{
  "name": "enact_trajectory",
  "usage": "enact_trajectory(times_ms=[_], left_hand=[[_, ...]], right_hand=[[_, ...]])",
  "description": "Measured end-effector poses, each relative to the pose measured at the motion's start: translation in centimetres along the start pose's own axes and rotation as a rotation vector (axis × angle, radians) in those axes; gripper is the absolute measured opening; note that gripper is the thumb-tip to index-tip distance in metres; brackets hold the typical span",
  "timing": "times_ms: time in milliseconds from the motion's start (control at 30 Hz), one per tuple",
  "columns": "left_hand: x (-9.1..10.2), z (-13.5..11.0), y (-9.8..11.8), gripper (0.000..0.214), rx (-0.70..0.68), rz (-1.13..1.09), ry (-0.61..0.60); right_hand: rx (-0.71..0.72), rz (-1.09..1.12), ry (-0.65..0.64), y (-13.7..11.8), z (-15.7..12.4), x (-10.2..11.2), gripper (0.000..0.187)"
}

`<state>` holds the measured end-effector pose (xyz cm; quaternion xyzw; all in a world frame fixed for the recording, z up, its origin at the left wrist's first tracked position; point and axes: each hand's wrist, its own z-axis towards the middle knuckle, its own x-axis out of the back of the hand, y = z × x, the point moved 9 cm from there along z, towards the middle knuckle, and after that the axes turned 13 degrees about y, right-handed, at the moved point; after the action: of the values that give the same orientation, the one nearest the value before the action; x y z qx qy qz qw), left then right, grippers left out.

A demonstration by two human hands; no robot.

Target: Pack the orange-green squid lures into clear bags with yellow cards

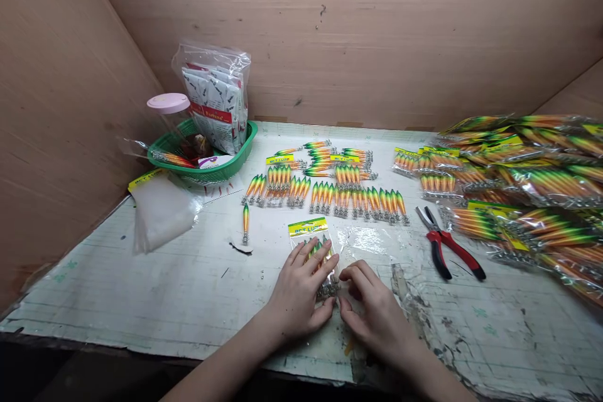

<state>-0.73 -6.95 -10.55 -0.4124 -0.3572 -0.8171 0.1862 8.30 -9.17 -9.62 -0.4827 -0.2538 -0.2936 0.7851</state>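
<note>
A clear packet of squid jigs with a yellow header lies on the table in front of me; its jigs are green to orange with metal hook crowns. My left hand rests flat across this packet, fingers spread over the jigs. Close by its lower right edge, my right hand has half-curled fingers, with thumb and index tips apart. Whether those tips touch the plastic I cannot tell. A single squid jig lies further left. Behind the packet, loose squid jigs are lined up in rows.
Red-handled pliers lie to the right, beside a heap of filled jig packets. At the left are clear bags and a green basket holding a jar and a bag of sachets. Wooden panels wall the table's back and sides.
</note>
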Motion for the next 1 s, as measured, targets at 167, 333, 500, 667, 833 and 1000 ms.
enact_trajectory(times_ms=[167,333,500,667,833,1000], left_hand=[[-0.4,-0.1,-0.2,0.064,-0.015,-0.001,-0.017],[-0.2,0.0,-0.1,0.059,-0.029,-0.003,-0.021],[-0.1,0.1,0.1,0.059,-0.047,0.017,-0.009],[-0.1,0.3,0.0,0.056,-0.017,0.022,0.015],[0.2,0.2,0.1,0.054,-0.002,0.005,0.042],[-0.1,0.1,0.0,0.053,0.007,0.017,0.056]], right_hand=[[0.168,-0.156,0.145,-1.0,-0.4,0.6,0.025],[0.283,-0.196,0.216,-1.8,-0.6,0.7,0.017],[0.209,-0.137,0.195,-1.3,-0.3,0.5,0.012],[0.158,-0.174,0.239,-1.1,-0.4,0.2,0.010],[0.155,-0.182,0.249,-1.1,-0.6,0.1,0.010],[0.140,-0.176,0.244,-1.0,-0.7,-0.3,0.011]])
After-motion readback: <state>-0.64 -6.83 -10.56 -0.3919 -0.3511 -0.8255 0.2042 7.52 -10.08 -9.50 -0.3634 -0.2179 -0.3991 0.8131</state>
